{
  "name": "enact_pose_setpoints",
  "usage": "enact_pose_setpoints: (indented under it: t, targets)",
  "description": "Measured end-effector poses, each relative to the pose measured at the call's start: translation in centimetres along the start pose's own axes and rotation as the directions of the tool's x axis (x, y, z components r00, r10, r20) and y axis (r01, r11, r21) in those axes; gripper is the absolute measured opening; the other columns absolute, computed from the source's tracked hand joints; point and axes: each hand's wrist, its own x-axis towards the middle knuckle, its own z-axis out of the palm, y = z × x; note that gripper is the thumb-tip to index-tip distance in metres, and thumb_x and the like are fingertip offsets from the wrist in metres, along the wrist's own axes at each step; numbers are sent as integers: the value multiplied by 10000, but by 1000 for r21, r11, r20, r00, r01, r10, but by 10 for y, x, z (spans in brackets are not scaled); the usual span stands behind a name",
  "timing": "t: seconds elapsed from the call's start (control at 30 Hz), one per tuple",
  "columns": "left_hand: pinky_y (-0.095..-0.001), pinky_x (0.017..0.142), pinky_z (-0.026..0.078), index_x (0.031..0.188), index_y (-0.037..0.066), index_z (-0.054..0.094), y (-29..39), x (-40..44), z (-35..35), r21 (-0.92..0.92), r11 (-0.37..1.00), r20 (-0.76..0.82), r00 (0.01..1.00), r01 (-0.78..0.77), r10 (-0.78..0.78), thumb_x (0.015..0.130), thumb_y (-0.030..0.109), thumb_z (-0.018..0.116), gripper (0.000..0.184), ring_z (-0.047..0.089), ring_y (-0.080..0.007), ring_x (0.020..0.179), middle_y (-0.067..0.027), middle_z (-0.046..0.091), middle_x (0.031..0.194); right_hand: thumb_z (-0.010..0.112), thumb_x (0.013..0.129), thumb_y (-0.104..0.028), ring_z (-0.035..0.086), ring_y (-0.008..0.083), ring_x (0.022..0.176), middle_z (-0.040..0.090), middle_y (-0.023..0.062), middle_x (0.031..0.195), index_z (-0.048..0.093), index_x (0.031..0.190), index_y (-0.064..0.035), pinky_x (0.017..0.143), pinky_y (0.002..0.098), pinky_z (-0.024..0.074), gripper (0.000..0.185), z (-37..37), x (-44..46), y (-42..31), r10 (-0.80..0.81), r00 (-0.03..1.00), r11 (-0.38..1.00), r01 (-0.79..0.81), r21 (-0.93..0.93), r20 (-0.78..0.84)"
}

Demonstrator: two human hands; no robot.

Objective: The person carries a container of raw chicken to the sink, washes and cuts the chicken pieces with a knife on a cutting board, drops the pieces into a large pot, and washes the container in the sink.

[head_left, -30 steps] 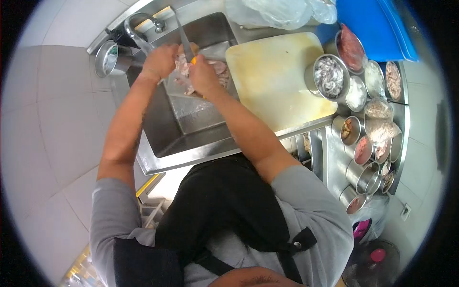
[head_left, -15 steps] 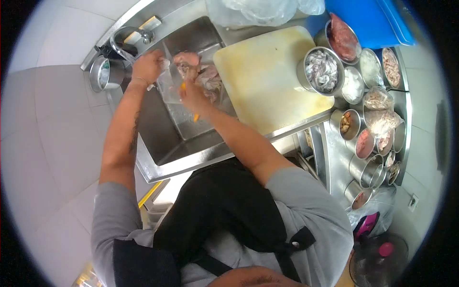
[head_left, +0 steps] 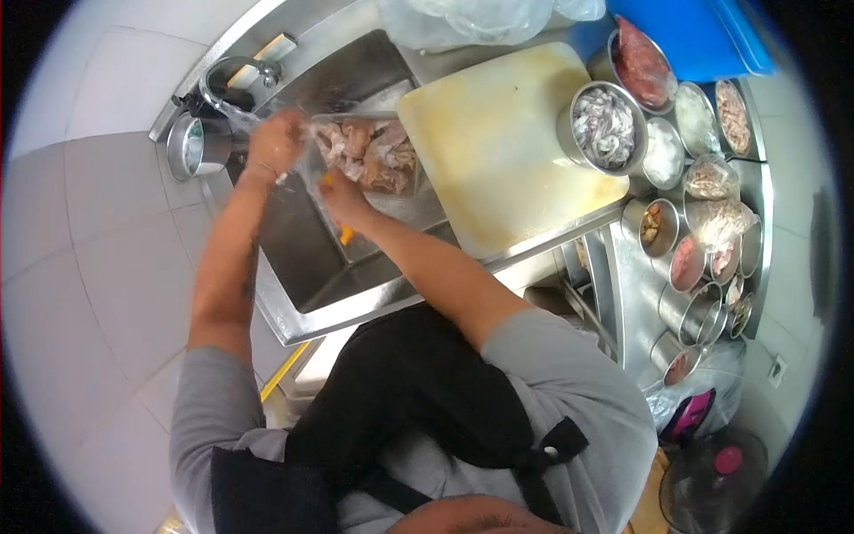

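2 hands (head_left: 277,141) over sink (head_left: 307,258), right hand (head_left: 345,203) gripping orange handle (head_left: 347,235), meat (head_left: 387,160) nearby

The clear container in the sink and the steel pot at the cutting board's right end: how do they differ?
Material: the container is see-through, while the pot is shiny metal.
Shape: the container looks boxy with straight sides; the pot is round.
Contents: the container holds brownish-pink meat pieces, the pot whitish strips with purplish streaks.
Shared: both are open-topped and hold food pieces.
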Motion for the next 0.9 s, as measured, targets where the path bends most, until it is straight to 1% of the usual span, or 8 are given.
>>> enact_pose_setpoints:
  t: [0.07, 0.3, 0.43, 0.53, 0.67, 0.73, 0.8, 0.9]
  targets:
    - [-529, 908, 578, 1138, 131, 761, 13, 5, 2, 3, 997, -30, 996, 81, -81, 915, 200, 700, 242, 725, -433, 1050, -186, 759, 1143, 582, 1078, -271, 626, 273, 482, 630, 146, 728, 489, 1107, -34, 432, 446, 498, 257, 4, 32, -6, -25, 998, 994, 31, 100, -66]
    - [-539, 952, 565, 1135, 119, 763, -23, -7, 3, -267, 916, -22, 949, 299, -316, 928, 239, 667, 257, 701, -481, 1070, -219, 761, 1122, 601, 1059, -191, 736, 367, 667, 682, 252, 985, 487, 1274, 20, 462, 462, 576, 322, -29, -25, 20, 118, 992, 990, -114, -86, 50]
    - [-522, 922, 566, 1144, 84, 745, -15, -17, 3, -205, 931, -85, 942, 302, -324, 939, 194, 679, 242, 712, -462, 1060, -220, 760, 1095, 622, 1046, -211, 741, 474, 940, 704, 312, 1096, 518, 1253, 43, 790, 564, 592, 344, -33, 6, 9, -181, 970, 948, 128, -291, -162]
    - [-514, 883, 565, 1143, 60, 727, -14, -20, -6, -191, 946, -65, 958, 261, -278, 946, 178, 701, 231, 720, -456, 1039, -230, 755, 1057, 627, 1042, -219, 703, 494, 1082, 695, 335, 1148, 511, 1284, 43, 922, 589, 537, 375, -43, 33, -12, -151, 967, 955, 89, -284, -206]
    - [-513, 874, 562, 1116, 74, 722, 1, -7, -15, -163, 966, -97, 971, 200, -217, 927, 201, 734, 228, 706, -467, 1035, -234, 747, 1059, 623, 1044, -220, 702, 481, 1110, 695, 331, 1181, 505, 1315, 29, 911, 589, 542, 386, -40, 62, -1, -241, 945, 952, 186, -243, -219]
    - [-506, 912, 567, 1153, 104, 736, 15, 16, -17, -91, 968, -57, 969, 235, -241, 935, 252, 721, 264, 711, -445, 1078, -212, 760, 1096, 623, 1046, -238, 702, 464, 1133, 695, 317, 1196, 494, 1325, 28, 931, 574, 556, 406, -14, 69, 26, -38, 981, 999, 31, -40, -191]
    - [-498, 949, 571, 1190, 133, 749, 23, 30, -22, -22, 967, -15, 967, 252, -253, 942, 303, 707, 303, 716, -423, 1122, -190, 774, 1134, 632, 1050, -256, 720, 458, 1086, 694, 295, 1166, 491, 1299, 32, 936, 563, 574, 406, 60, 3, 92, -140, 990, 932, 132, -337, 0]
    - [-518, 927, 566, 1176, 126, 747, 19, 35, -23, -231, 926, -32, 948, 300, -315, 954, 319, 687, 301, 712, -450, 1094, -219, 765, 1121, 616, 1058, -263, 732, 467, 1048, 711, 287, 1123, 494, 1285, 17, 931, 583, 578, 380, 2, -70, 14, 282, 944, 958, -268, -98, 172]
